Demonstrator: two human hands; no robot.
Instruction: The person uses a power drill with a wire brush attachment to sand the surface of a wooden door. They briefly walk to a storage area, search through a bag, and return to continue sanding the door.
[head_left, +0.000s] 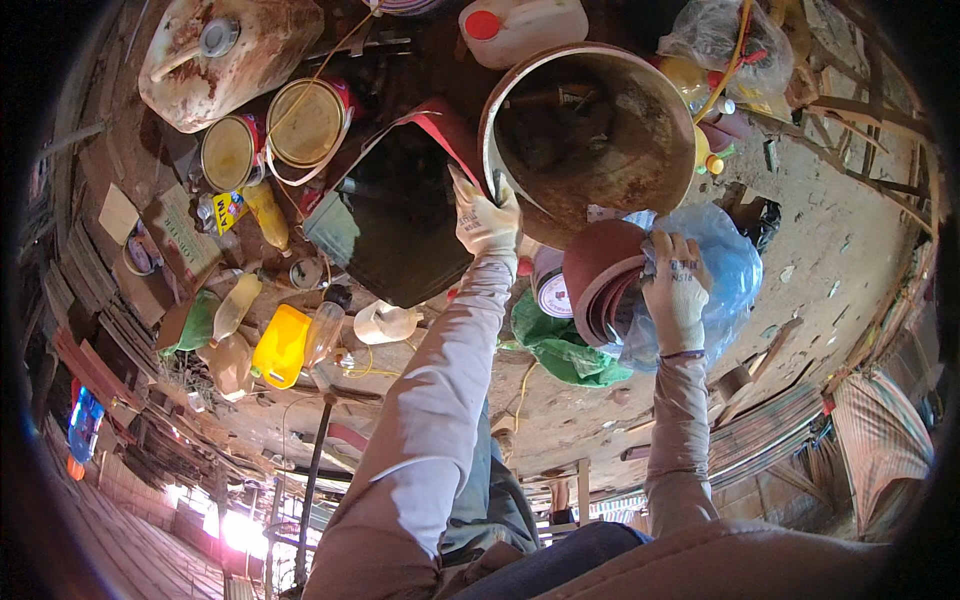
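Note:
My left hand [488, 215], in a white work glove, is closed at the end of a red strip [445, 130]. That strip lies along the far edge of a dark, square open container [400, 285]. My gloved right hand [678, 285] is closed over the right side of a brownish-red roll [597, 262] that looks like sandpaper, wound in several layers. A crumpled blue plastic bag [730, 270] surrounds that side of the roll and bunches beside my fingers. Under the palm, the exact grip is hidden. Beyond both hands stands a large round bucket [535, 215] with a stained inside.
A green plastic bag [570, 350] and a paint can [552, 285] lie by the roll. Two lidded cans [305, 122], a rusty jerrycan [225, 60] and a yellow container [282, 345] sit at left. Bottles [705, 160] and a clear bag [730, 45] are at far right.

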